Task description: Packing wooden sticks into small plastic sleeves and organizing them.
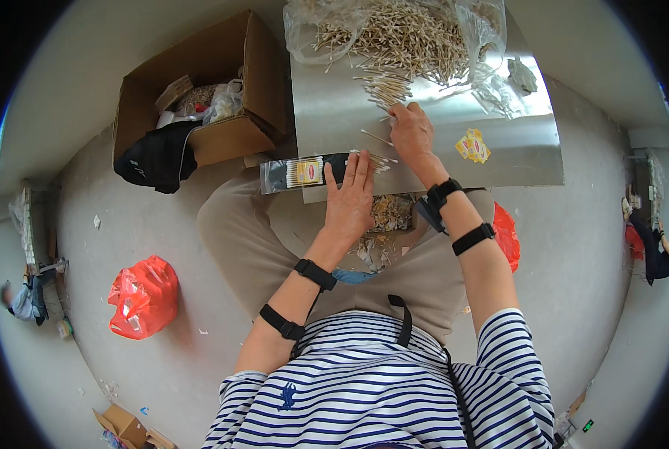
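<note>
My left hand (349, 196) lies with fingers stretched out over the right end of a black strip (337, 166) and some loose cotton swabs (380, 162) at the table's near edge. On the strip's left part, a clear bag holds a row of cotton swabs with a yellow label (310, 172). My right hand (412, 135) is closed, its fingertips pinching at cotton swabs by the near end of a spread-out bunch (387, 86); the fingers partly hide them. A single cotton swab (376, 137) lies between my hands. Beyond is a big heap of cotton swabs (416, 37).
Yellow labels (473, 146) lie at the right on the metal tabletop (514, 168). Clear plastic (499, 93) edges the heap. An open cardboard box (263, 75) stands left, black cloth (155, 161) over its rim. Red bags (144, 297) sit on the floor beside my legs.
</note>
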Demonstrator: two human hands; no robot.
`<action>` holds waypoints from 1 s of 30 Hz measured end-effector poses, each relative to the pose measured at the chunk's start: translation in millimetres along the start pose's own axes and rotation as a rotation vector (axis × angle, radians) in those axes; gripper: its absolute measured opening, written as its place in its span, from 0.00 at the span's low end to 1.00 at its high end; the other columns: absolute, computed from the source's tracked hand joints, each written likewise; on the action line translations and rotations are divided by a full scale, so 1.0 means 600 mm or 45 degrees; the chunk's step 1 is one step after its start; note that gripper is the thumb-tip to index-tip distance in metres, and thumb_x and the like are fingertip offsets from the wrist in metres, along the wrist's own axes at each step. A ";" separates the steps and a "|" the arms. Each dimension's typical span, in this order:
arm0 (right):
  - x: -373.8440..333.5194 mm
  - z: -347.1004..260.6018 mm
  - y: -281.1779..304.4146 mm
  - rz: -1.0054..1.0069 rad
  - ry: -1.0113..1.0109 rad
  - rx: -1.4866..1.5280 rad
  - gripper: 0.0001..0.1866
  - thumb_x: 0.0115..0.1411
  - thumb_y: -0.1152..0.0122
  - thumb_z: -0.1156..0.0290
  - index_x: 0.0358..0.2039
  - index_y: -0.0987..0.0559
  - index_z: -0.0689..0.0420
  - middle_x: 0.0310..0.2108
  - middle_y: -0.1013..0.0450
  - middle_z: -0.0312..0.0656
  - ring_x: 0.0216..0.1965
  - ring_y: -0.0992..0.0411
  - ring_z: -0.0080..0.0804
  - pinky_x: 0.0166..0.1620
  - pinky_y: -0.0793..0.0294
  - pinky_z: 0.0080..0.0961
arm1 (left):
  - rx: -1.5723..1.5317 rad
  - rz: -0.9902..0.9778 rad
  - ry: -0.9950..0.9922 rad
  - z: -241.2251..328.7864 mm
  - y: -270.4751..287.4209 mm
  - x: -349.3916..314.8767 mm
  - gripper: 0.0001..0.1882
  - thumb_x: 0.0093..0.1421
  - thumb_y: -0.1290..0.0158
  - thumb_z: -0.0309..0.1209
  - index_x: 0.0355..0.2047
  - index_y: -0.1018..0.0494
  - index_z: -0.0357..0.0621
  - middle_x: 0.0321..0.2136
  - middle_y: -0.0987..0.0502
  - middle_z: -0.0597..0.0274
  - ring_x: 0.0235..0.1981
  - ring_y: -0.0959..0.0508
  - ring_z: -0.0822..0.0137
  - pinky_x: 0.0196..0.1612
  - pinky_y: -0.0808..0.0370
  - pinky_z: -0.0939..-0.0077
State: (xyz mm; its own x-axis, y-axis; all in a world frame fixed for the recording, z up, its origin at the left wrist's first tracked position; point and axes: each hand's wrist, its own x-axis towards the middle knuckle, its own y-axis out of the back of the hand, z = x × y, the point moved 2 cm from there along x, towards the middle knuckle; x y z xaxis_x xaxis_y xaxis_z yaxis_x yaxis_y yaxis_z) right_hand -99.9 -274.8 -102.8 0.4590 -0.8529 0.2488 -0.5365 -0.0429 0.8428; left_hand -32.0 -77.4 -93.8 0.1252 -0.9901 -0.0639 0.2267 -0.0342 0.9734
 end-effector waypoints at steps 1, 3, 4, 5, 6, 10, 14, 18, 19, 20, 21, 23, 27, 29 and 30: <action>0.008 0.001 -0.004 -0.083 0.013 -0.048 0.04 0.58 0.38 0.73 0.35 0.19 0.50 0.40 0.25 0.45 0.47 0.25 0.50 0.49 0.25 0.46 | 0.002 0.001 0.002 0.000 -0.002 -0.001 0.72 0.32 0.21 0.44 0.75 0.48 0.37 0.78 0.55 0.55 0.78 0.52 0.55 0.72 0.53 0.30; 0.021 0.013 -0.009 -0.164 0.026 -0.097 0.03 0.59 0.38 0.72 0.34 0.19 0.51 0.40 0.25 0.45 0.47 0.25 0.50 0.50 0.25 0.46 | 0.027 0.000 -0.005 0.001 -0.001 -0.001 0.72 0.32 0.21 0.45 0.75 0.48 0.37 0.78 0.55 0.55 0.78 0.52 0.55 0.72 0.52 0.30; 0.025 0.023 -0.009 -0.160 0.086 -0.095 0.03 0.59 0.39 0.72 0.33 0.19 0.51 0.40 0.25 0.45 0.47 0.25 0.51 0.50 0.26 0.47 | 0.026 0.001 -0.007 0.002 0.001 0.000 0.72 0.32 0.21 0.45 0.75 0.48 0.37 0.78 0.55 0.55 0.78 0.52 0.55 0.72 0.52 0.30; 0.031 0.033 -0.010 -0.156 0.146 -0.093 0.02 0.59 0.39 0.72 0.33 0.19 0.51 0.40 0.25 0.45 0.47 0.26 0.51 0.50 0.26 0.48 | 0.009 -0.011 -0.012 0.002 0.002 0.002 0.72 0.32 0.21 0.45 0.75 0.49 0.37 0.78 0.55 0.55 0.78 0.52 0.55 0.72 0.52 0.30; 0.036 0.036 -0.010 -0.159 0.147 -0.091 0.02 0.59 0.39 0.72 0.33 0.19 0.51 0.40 0.25 0.45 0.47 0.26 0.51 0.50 0.26 0.48 | -0.008 -0.027 -0.012 0.003 0.004 0.000 0.71 0.33 0.21 0.45 0.75 0.49 0.37 0.78 0.55 0.55 0.78 0.53 0.55 0.72 0.52 0.30; 0.063 0.055 -0.002 -0.102 0.164 0.032 0.02 0.58 0.37 0.73 0.33 0.19 0.53 0.39 0.26 0.45 0.44 0.25 0.50 0.48 0.25 0.45 | -0.041 -0.059 0.001 0.003 0.009 0.001 0.71 0.33 0.22 0.45 0.75 0.49 0.37 0.78 0.55 0.55 0.78 0.53 0.55 0.72 0.53 0.30; 0.086 0.049 0.014 -0.092 -0.007 0.533 0.03 0.57 0.37 0.74 0.33 0.18 0.55 0.36 0.25 0.46 0.42 0.25 0.49 0.45 0.25 0.41 | -0.020 -0.053 0.007 -0.001 0.008 -0.004 0.72 0.34 0.22 0.46 0.75 0.49 0.37 0.78 0.56 0.55 0.78 0.53 0.55 0.72 0.54 0.29; 0.085 0.058 0.010 -0.243 -0.203 0.704 0.03 0.58 0.38 0.74 0.33 0.18 0.55 0.34 0.23 0.47 0.41 0.24 0.50 0.45 0.25 0.40 | -0.023 -0.060 -0.004 0.003 0.009 0.000 0.71 0.34 0.22 0.45 0.75 0.50 0.37 0.78 0.56 0.55 0.78 0.53 0.55 0.72 0.54 0.28; 0.075 0.051 0.006 -0.197 -0.110 0.575 0.03 0.58 0.37 0.73 0.33 0.19 0.55 0.34 0.23 0.47 0.41 0.24 0.51 0.45 0.25 0.41 | -0.024 -0.061 -0.003 0.004 0.008 -0.001 0.71 0.34 0.22 0.45 0.75 0.50 0.37 0.78 0.56 0.55 0.78 0.53 0.55 0.72 0.54 0.28; 0.063 0.044 0.001 -0.150 -0.018 0.445 0.03 0.58 0.37 0.73 0.33 0.19 0.55 0.33 0.23 0.47 0.41 0.24 0.51 0.45 0.25 0.42 | -0.023 -0.056 -0.001 0.003 0.007 -0.001 0.71 0.34 0.22 0.45 0.75 0.49 0.37 0.78 0.56 0.55 0.78 0.53 0.55 0.72 0.53 0.28; 0.050 0.039 -0.005 -0.150 -0.018 0.444 0.03 0.58 0.37 0.73 0.33 0.19 0.55 0.33 0.23 0.47 0.41 0.24 0.51 0.45 0.25 0.42 | -0.023 -0.049 0.001 0.003 0.006 0.001 0.71 0.34 0.22 0.44 0.75 0.49 0.37 0.78 0.56 0.55 0.78 0.53 0.55 0.72 0.53 0.28; 0.017 0.021 -0.018 -0.171 0.124 0.363 0.03 0.58 0.36 0.71 0.33 0.20 0.54 0.35 0.23 0.46 0.43 0.24 0.51 0.46 0.25 0.43 | -0.026 -0.042 0.003 0.003 0.006 0.002 0.70 0.33 0.22 0.44 0.74 0.48 0.37 0.78 0.56 0.56 0.78 0.53 0.55 0.72 0.53 0.28; -0.029 -0.018 -0.018 -0.126 0.094 0.176 0.02 0.60 0.37 0.70 0.33 0.20 0.52 0.39 0.25 0.43 0.46 0.25 0.49 0.47 0.24 0.46 | -0.027 -0.011 0.010 0.000 0.000 0.000 0.70 0.32 0.21 0.42 0.74 0.47 0.38 0.78 0.54 0.56 0.78 0.52 0.55 0.72 0.53 0.28; -0.036 -0.027 -0.016 -0.071 0.119 0.136 0.02 0.60 0.37 0.71 0.33 0.21 0.52 0.39 0.26 0.43 0.46 0.25 0.49 0.46 0.25 0.46 | -0.031 0.019 0.001 -0.001 -0.003 0.000 0.70 0.32 0.21 0.41 0.74 0.47 0.38 0.77 0.54 0.56 0.78 0.52 0.55 0.72 0.53 0.28; -0.040 -0.025 -0.017 -0.014 0.144 0.095 0.01 0.60 0.37 0.71 0.33 0.21 0.52 0.38 0.27 0.42 0.45 0.26 0.49 0.46 0.25 0.46 | -0.034 0.050 -0.008 -0.001 -0.006 0.001 0.71 0.32 0.21 0.41 0.74 0.47 0.38 0.77 0.54 0.56 0.78 0.52 0.55 0.72 0.54 0.28</action>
State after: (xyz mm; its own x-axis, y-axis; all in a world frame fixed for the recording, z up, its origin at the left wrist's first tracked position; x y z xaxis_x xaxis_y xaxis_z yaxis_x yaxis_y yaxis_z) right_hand -95.1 -246.1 -110.3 0.5399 -0.7880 0.2960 -0.5805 -0.0939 0.8088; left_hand -32.1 -78.0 -97.6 0.1284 -0.9914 -0.0242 0.2473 0.0083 0.9689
